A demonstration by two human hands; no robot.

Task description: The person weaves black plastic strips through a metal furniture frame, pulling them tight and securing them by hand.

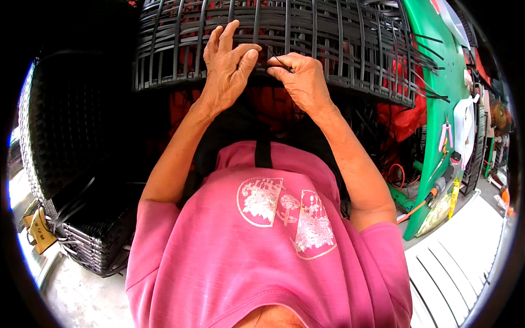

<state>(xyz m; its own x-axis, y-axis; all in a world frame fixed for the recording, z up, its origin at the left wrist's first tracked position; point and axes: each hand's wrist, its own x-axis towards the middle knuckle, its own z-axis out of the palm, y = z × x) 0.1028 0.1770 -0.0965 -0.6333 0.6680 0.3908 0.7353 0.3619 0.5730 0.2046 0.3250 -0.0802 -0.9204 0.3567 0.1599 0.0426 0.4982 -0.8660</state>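
Across the top of the view lies a black woven frame [328,33] of flat strips, with loose strip ends sticking out at its right side. My right hand [299,75] is closed at the frame's near edge, thumb and fingers pinching a thin black strip [279,60]. Beside it on the left, my left hand [228,63] rests against the weave with its fingers spread and nothing seen in them. Its thumb and index finger point toward the strip; whether they touch it I cannot tell.
A green board [424,126] stands at the right, with pink-handled pliers [445,136] and other tools on it. Red material [403,109] shows behind the weave. To the left is a large black woven piece [71,136]; a white slatted surface [454,268] lies lower right.
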